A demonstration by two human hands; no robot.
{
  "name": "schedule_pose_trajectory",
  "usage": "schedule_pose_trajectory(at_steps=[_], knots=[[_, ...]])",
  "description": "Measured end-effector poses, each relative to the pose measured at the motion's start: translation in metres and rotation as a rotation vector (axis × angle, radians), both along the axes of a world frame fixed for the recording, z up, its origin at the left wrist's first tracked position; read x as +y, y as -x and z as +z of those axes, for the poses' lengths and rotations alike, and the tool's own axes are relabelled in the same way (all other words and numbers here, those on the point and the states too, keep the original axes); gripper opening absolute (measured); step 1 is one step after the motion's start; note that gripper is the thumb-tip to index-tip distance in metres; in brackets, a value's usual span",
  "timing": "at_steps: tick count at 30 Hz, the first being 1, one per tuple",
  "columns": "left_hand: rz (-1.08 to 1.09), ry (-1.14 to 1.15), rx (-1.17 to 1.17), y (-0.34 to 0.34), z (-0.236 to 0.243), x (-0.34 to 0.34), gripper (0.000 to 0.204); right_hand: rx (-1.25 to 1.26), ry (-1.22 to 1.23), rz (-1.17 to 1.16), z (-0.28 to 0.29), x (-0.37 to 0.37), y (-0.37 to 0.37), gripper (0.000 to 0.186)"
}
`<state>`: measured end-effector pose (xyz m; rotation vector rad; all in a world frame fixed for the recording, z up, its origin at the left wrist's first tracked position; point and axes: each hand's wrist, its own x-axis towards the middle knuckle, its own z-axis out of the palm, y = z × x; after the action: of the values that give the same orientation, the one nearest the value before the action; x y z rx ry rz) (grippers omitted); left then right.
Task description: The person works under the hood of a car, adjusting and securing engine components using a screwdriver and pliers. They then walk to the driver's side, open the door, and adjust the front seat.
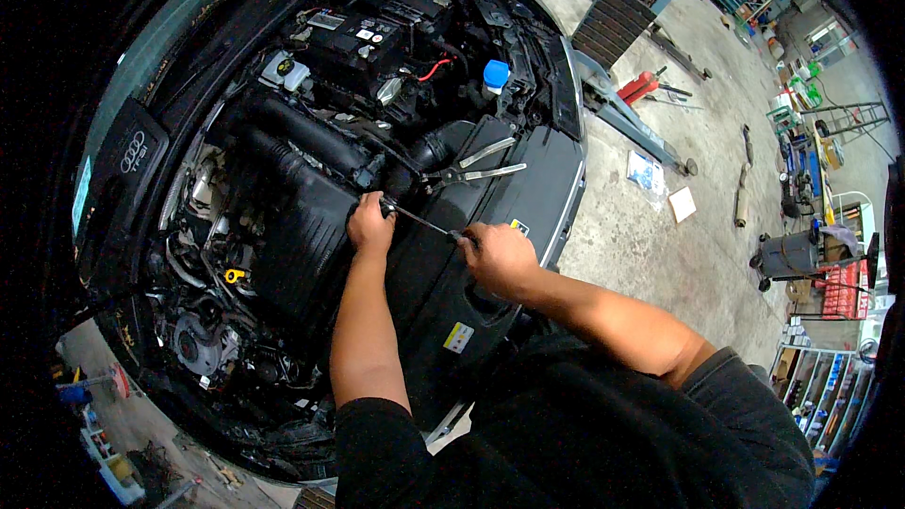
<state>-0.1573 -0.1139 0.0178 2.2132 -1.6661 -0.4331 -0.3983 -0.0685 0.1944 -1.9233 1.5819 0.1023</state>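
My right hand [500, 259] is closed round the near end of a hand tool with a long thin metal shaft [424, 221]; its handle is hidden in my fist. The shaft slants up and left to my left hand [371, 224], whose curled fingers close at its far end, beside a small dark part. What the tip meets is hidden. Both hands are over the engine bay, beside the ribbed black engine cover [302, 226]. Just beyond them, pliers with spread silver handles [476, 165] lie on the black plastic near a dark intake hose [429, 153].
Farther back in the bay are a battery [353, 42], a blue cap [496, 73] and a white reservoir [285, 71]. A yellow cap [235, 276] stands at the left. Beyond the car's front edge are a lift post [617, 24], a red jack [639, 87] and a grey bin [790, 254].
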Motion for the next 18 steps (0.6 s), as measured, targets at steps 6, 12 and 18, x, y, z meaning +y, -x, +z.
schedule_pose_trajectory(at_steps=[6,12,18], knots=[[-0.003,-0.007,0.020,0.000,0.000,0.000,0.051,0.002,0.367,0.357,-0.002,0.002,0.006,0.026],[-0.008,0.027,0.033,0.000,-0.010,-0.004,0.049,-0.136,0.243,0.043,-0.009,-0.008,0.010,0.030],[-0.026,0.042,0.008,-0.003,-0.012,-0.002,0.049,0.077,0.401,0.460,-0.009,0.013,-0.001,0.033]])
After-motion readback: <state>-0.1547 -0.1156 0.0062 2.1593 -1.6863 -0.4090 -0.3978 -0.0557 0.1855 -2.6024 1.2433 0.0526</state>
